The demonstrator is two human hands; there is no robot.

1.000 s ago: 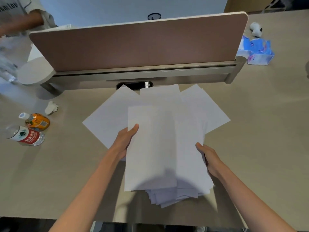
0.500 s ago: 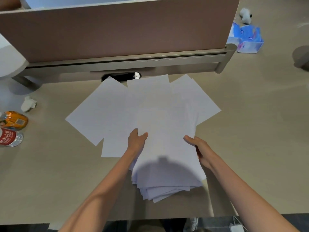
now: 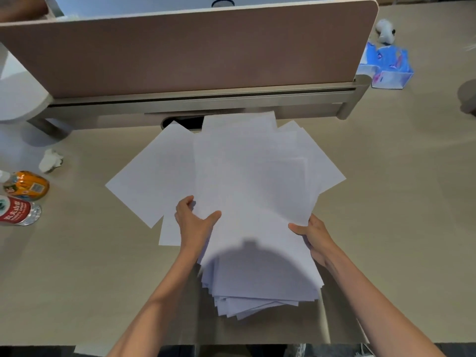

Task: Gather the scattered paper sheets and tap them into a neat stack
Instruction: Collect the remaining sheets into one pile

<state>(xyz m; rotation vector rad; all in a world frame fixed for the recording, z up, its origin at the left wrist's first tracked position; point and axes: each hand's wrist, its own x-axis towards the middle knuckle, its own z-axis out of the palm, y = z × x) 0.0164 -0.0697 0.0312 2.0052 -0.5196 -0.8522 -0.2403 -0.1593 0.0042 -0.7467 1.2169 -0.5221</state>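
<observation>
on my feed the paper sheets (image 3: 253,176) lie in a loose fan in the middle of the counter (image 3: 77,279), straight ahead of the person. the far end of the fan reaches the foot of the divider (image 3: 180,52) that stands across the counter, and partly covers a dark cable slot (image 3: 184,122) there. the near end of the pile is thicker, with many corners stepped out of line. one tilted sheet (image 3: 152,179) sticks out to the left, flat on the counter and under the rest.

the left hand (image 3: 195,222) grips the left edge of the upper sheets: its thumb lies on top of the paper and its fingers are curled in at the edge. the right hand (image 3: 313,237) holds the right edge, thumb on top and fingers beneath the paper where i cannot see them. the pile sits between the two hands, and a round shadow falls over its near part.

far to the left, well apart from the paper, an orange bottle (image 3: 25,185) and a water bottle (image 3: 18,211) with a red label lie on their sides next to each other. a crumpled tissue (image 3: 50,161) sits just beyond them. at the far right a blue tissue pack (image 3: 389,65) rests by the end of the divider.
</observation>
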